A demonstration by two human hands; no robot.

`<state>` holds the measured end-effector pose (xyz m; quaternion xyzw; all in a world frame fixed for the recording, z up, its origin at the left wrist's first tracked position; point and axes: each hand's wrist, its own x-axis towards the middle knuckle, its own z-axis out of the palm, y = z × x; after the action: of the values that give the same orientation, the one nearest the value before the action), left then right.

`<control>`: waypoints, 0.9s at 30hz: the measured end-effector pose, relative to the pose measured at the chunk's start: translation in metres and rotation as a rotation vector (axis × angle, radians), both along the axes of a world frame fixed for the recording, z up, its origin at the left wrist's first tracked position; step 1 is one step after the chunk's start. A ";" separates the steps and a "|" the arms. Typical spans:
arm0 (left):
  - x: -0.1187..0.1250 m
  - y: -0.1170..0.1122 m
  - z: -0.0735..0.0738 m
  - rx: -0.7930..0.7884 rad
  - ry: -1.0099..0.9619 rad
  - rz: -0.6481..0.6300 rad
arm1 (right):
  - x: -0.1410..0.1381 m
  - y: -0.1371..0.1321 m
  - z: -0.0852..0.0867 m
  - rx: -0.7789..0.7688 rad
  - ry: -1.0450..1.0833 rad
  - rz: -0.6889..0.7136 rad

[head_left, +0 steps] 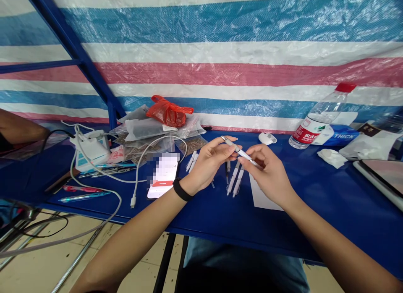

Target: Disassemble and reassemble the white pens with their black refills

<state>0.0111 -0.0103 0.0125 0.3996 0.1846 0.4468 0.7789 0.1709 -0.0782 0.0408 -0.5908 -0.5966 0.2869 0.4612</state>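
Your left hand [208, 165] and right hand [267, 173] both pinch a white pen [239, 152] in their fingertips, held between them above the blue counter [317, 209]. Two white pens [234, 181] lie untouched below your right hand, with two small white pens [192, 160] beyond your left hand.

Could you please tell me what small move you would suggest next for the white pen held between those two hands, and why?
I would probably have the right hand gently twist the white pen while the left hand steadies it, since each hand grips it towards an opposite end. Doing this above the blue table seems sensible, with the other white pens lying just below.
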 end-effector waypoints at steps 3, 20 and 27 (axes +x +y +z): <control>0.000 0.000 0.000 0.017 0.025 0.005 | 0.000 0.000 0.000 -0.058 -0.044 0.012; 0.002 0.000 -0.003 0.082 0.065 0.050 | 0.001 0.003 0.000 -0.271 0.112 0.204; 0.009 0.029 0.002 0.020 0.328 -0.012 | 0.044 0.020 0.006 -0.023 -0.074 -0.308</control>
<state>0.0197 0.0188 0.0146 0.4760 0.3024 0.3730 0.7368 0.2145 -0.0581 0.0472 -0.6905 -0.5123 0.1978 0.4708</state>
